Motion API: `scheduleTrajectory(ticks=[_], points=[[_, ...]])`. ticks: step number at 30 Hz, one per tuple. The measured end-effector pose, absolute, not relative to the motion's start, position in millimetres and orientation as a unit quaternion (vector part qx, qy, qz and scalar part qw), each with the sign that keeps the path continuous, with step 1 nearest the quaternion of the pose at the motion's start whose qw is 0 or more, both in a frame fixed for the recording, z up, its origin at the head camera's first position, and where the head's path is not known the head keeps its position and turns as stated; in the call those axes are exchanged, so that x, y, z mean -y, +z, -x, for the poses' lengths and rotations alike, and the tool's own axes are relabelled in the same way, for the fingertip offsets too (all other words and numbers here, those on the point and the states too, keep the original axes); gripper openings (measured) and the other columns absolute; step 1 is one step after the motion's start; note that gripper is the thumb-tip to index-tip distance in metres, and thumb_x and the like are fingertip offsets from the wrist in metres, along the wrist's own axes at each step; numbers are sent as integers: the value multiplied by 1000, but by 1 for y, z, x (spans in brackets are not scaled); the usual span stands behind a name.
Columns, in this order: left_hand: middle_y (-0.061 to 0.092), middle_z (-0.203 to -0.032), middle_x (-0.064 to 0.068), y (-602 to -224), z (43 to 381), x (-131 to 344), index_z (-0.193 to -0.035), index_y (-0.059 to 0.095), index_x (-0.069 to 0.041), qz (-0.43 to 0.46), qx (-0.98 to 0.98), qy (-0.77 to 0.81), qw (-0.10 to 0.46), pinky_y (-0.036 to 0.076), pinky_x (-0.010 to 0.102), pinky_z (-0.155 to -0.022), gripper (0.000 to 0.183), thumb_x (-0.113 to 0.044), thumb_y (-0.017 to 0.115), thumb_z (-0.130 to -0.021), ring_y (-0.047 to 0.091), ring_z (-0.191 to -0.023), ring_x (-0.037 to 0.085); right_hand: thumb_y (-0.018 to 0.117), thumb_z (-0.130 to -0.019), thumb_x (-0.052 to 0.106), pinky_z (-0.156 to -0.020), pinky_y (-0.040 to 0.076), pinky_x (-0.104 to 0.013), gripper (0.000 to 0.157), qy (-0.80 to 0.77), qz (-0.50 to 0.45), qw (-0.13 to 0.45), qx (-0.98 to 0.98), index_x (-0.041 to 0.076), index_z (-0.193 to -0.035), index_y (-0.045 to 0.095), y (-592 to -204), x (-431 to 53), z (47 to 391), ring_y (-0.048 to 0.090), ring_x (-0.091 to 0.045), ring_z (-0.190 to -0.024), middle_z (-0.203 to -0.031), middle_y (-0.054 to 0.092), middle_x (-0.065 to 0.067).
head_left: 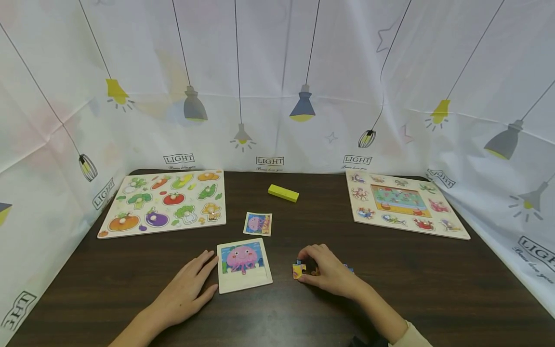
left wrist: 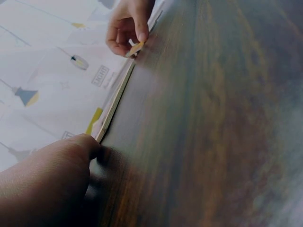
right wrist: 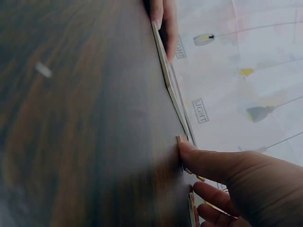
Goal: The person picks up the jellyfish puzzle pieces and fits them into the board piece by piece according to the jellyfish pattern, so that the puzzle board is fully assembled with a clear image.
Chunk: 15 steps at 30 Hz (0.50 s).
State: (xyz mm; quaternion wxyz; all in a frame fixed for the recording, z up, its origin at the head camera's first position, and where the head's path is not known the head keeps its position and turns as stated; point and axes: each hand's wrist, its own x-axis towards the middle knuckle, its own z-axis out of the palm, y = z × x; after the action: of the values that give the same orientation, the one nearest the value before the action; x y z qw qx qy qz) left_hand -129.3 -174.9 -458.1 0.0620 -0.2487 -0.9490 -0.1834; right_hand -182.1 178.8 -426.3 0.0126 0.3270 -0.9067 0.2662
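Observation:
A small jigsaw tray (head_left: 244, 285) lies on the table with a pink jellyfish picture in its upper part; the lower strip is bare wood. My left hand (head_left: 186, 290) rests beside it, fingers extended and touching its left edge. Between thumb and fingertips, my right hand (head_left: 330, 273) pinches a yellow jigsaw piece (head_left: 297, 271), to the right of the tray. In the left wrist view that piece (left wrist: 136, 48) looks tilted. A blue bit of another piece (head_left: 349, 268) shows behind the right hand, which hides the rest of it.
Behind the tray lies a small jellyfish picture card (head_left: 257, 224), and farther back a yellow block (head_left: 283, 193). A vegetable peg board (head_left: 160, 230) stands at the back left. At the back right is a sea-animal board (head_left: 364, 212). A printed curtain (head_left: 269, 135) closes off the far side.

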Motion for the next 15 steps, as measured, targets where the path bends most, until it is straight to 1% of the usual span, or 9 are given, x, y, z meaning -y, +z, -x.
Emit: scheduleTrajectory(ticks=[3,7,12,15], points=[[32,-144,13,-458,129,175,-140,38,-6,249,949,-184,63,26,47,-105,59,-36,54,-91,25,-134,26,75,-76,25,-73,44,-29,35,273,-329,5,904,15,-102,54,-426,-177,182,48,-11,-85,-93,57,8],[32,-144,13,-458,129,175,-139,38,-5,250,948,-184,67,27,47,-105,59,-36,54,-91,26,-134,26,74,-77,20,-69,46,-26,35,283,-335,4,899,13,-104,53,-425,-175,182,52,-8,-80,-88,57,8],[32,-144,13,-458,129,175,-139,38,-5,251,948,-183,68,27,46,-105,59,-35,55,-91,26,-133,26,71,-80,11,-62,48,-22,29,311,-344,3,886,11,-101,52,-426,-172,182,53,-4,-71,-81,55,9],[32,-144,13,-458,129,175,-139,38,-6,250,948,-183,67,27,46,-105,59,-36,54,-91,26,-133,26,68,-82,9,-60,48,-20,23,319,-352,9,880,11,-100,53,-426,-170,183,53,-2,-68,-79,55,11]])
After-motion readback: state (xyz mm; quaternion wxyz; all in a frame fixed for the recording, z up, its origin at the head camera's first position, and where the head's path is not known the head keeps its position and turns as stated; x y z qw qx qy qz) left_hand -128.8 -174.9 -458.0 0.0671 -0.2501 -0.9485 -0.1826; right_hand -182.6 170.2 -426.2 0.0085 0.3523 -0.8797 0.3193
